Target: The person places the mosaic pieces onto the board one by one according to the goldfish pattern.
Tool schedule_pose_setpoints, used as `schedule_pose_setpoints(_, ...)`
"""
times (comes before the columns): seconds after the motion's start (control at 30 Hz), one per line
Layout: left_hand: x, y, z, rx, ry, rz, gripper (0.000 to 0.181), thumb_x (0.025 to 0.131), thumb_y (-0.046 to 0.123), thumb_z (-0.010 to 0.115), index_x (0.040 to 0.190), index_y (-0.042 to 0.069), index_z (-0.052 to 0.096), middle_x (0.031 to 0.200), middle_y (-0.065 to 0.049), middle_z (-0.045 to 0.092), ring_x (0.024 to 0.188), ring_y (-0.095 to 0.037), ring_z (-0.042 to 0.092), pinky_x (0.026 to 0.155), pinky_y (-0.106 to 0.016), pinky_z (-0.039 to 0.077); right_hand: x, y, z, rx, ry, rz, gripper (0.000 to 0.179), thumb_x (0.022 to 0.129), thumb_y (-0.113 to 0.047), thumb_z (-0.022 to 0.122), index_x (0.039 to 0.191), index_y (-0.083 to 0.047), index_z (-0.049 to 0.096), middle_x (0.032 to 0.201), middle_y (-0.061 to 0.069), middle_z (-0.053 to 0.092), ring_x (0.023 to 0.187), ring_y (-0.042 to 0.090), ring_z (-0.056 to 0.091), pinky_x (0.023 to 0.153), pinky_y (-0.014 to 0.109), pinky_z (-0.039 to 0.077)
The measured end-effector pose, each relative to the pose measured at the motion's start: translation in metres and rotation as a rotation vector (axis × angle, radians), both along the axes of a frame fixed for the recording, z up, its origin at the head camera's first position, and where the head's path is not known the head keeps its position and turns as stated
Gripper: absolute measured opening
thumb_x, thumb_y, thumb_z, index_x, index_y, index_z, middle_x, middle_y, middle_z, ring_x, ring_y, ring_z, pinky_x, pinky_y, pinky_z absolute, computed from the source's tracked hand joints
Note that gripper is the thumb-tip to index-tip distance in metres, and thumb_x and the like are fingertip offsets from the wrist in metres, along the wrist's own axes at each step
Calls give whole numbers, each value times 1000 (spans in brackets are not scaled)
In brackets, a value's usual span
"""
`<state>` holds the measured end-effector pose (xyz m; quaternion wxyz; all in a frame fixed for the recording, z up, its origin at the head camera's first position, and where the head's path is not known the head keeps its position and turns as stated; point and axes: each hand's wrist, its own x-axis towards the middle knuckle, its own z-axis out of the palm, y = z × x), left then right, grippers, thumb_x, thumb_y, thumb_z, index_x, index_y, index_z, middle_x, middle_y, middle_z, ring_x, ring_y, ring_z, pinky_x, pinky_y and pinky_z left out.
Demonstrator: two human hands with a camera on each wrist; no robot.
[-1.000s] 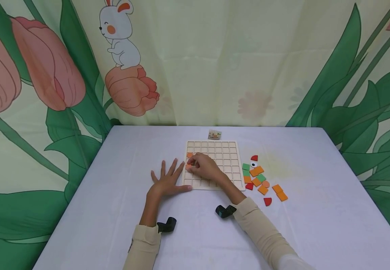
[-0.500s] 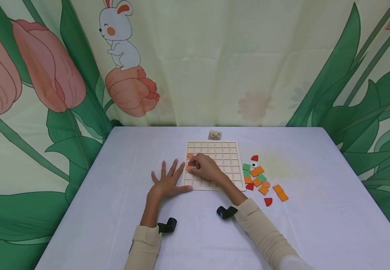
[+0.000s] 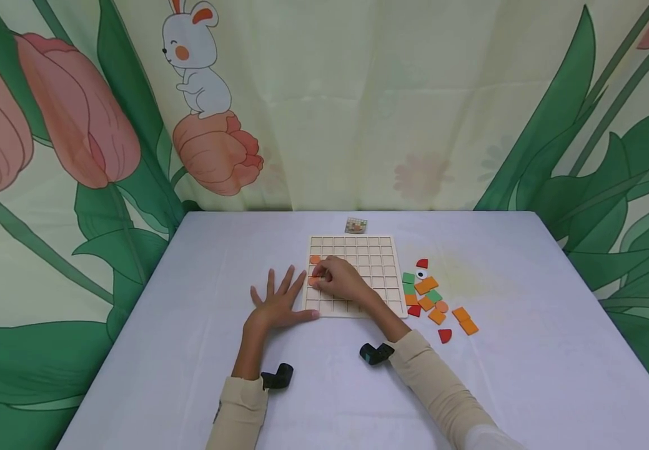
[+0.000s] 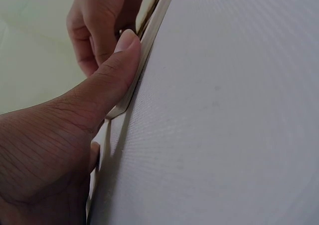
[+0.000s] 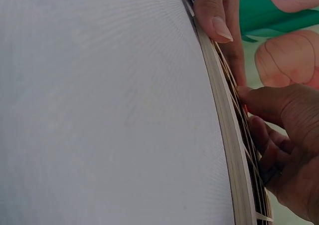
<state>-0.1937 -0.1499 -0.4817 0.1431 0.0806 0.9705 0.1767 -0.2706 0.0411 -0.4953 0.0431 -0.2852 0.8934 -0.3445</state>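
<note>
A pale wooden grid board (image 3: 377, 287) lies on the white-covered table. My left hand (image 3: 276, 307) spreads its fingers along the board's left side, its thumb over the front left corner. In the left wrist view the thumb (image 4: 117, 63) rests on the board's edge. My right hand (image 3: 340, 277) reaches across the board with curled fingers and pinches an orange round tile (image 3: 313, 282) at a left-column cell. The right wrist view shows only a sliver of orange by that thumb (image 5: 269, 103). Another orange round tile (image 3: 315, 259) sits farther back in that column.
Right of the board lie loose orange square tiles (image 3: 437, 316), green tiles (image 3: 408, 277), red quarter-round tiles (image 3: 445, 335), an orange round tile (image 3: 441, 307) and a white tile with a black dot (image 3: 421, 274). A small patterned packet (image 3: 356, 225) lies behind the board.
The orange round tile under my right fingers has shifted slightly toward the front of the board. Both hands keep nearly the same places.
</note>
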Motion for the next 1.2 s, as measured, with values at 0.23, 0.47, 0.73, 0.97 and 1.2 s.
schedule_pose_setpoints(0.23, -2, 0, -1, -12, 5, -3, 99, 81, 71, 60, 158, 32, 12, 167, -1, -4, 148, -43, -18, 104, -79, -7, 0, 0, 1, -8, -12, -10, 18, 85, -21, 76, 99, -12, 69, 91, 1, 61, 71, 9, 52, 64, 23, 44)
schedule_pose_setpoints(0.47, -3, 1, -1, -22, -14, 3, 100, 80, 73, 59, 158, 33, 10, 166, 1, -7, 148, -41, -21, 105, -79, -8, 0, 1, 4, -24, -13, -14, 17, 86, -19, 75, 100, -10, 70, 92, 2, 61, 72, 9, 53, 66, 23, 46)
schedule_pose_setpoints(0.73, -3, 2, 0, -14, -18, 4, 100, 80, 72, 60, 158, 33, 11, 166, 0, -6, 148, -42, -20, 104, -79, -8, 0, 3, 4, -42, -13, 1, 19, 86, -18, 73, 102, -9, 69, 94, 3, 64, 74, 9, 55, 69, 23, 47)
schedule_pose_setpoints(0.97, -3, 2, -1, -17, -15, 12, 99, 80, 72, 60, 158, 33, 12, 166, 0, -5, 148, -42, -19, 104, -79, -9, 2, 4, 6, -82, -20, 16, 17, 87, -15, 72, 102, -7, 69, 94, 5, 65, 75, 9, 57, 68, 23, 49)
schedule_pose_setpoints(1.2, -3, 2, -2, -22, -23, 20, 100, 80, 73, 59, 158, 33, 11, 166, 1, -6, 148, -41, -20, 105, -78, -9, 7, 9, 15, -88, 12, 22, 17, 89, -14, 71, 104, -7, 70, 97, 6, 66, 81, 13, 62, 72, 24, 51)
